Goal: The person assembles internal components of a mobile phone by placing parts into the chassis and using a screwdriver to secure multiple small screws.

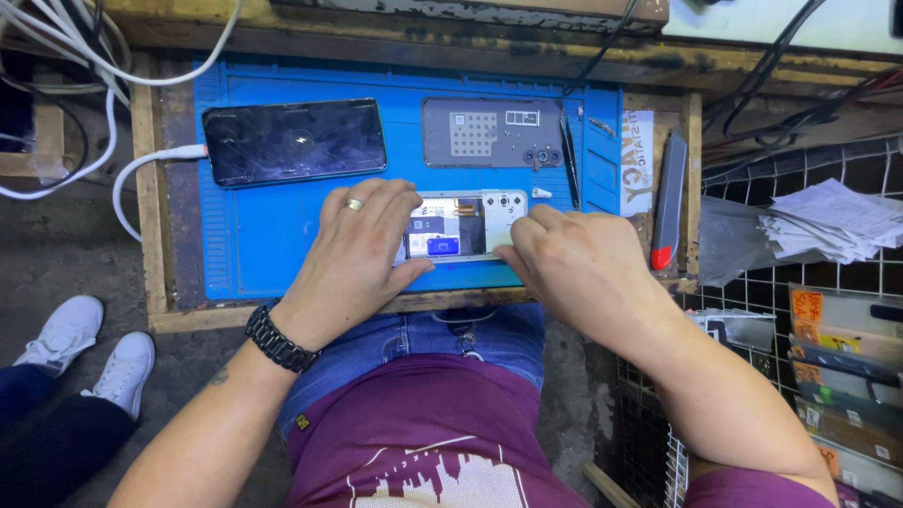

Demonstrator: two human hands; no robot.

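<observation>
I see my left hand [362, 249] lying flat on the opened phone [461, 226], fingers loosely spread, hiding its left part. My right hand [574, 263] touches the phone's right edge; its fingertips are curled under, so I cannot tell the grip. The phone rests on the blue mat [254, 235] on the desk [155, 263].

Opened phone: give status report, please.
Left hand flat on opened phone, right hand at its right end. Second phone behind, apart. Nothing in the way.
</observation>
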